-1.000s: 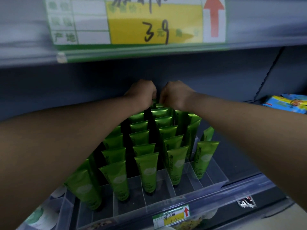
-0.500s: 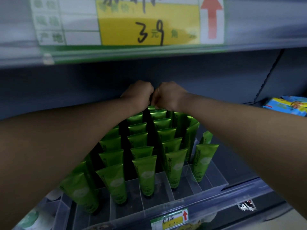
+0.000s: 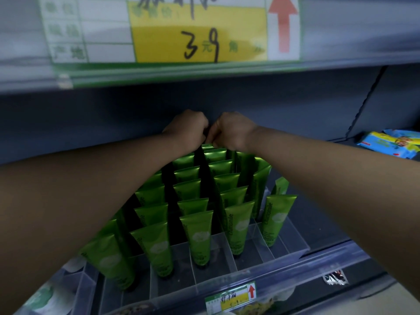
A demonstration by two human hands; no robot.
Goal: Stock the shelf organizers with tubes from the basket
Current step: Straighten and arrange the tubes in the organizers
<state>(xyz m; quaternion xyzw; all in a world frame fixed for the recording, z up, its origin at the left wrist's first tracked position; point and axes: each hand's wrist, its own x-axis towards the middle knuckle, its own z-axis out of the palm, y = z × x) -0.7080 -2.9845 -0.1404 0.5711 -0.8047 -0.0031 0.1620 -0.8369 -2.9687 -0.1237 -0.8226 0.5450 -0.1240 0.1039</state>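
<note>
From the head view, the only one: reaching deep under the upper shelf with both arms, left hand (image 3: 188, 130) and right hand (image 3: 231, 130) set knuckle to knuckle over the rearmost row of the clear organizer (image 3: 293, 241). Showing only the backs of both fists, fingers curled down and away from the camera, with a sliver of something dark between them; cannot tell whether either is pinching a tube, a divider or nothing. Finding the green tubes (image 3: 197, 235) standing cap-down in the organizer's lanes, crowded at the back and middle, thinner on the right, with just one tube near the front there and another just behind it, and bare compartments along the front edge. Seeing no basket anywhere in the frame, so no guessing at the stock left to place. Judging the step as seating or straightening a tube at the far end of a middle lane, close to the grey back panel (image 3: 91, 114). Judging the task well along but not done, given the open slots on the right and in front. Calls next for letting go without tipping the neighbours, lifting both hands straight up clear of the tube tops, drawing back under the price label (image 3: 197, 30) and fetching more stock for the right-hand lanes. Noting also a blue packet (image 3: 393, 144) lying well apart on the shelf to the right, and a small price tag (image 3: 230, 296) on the front rail below.
</note>
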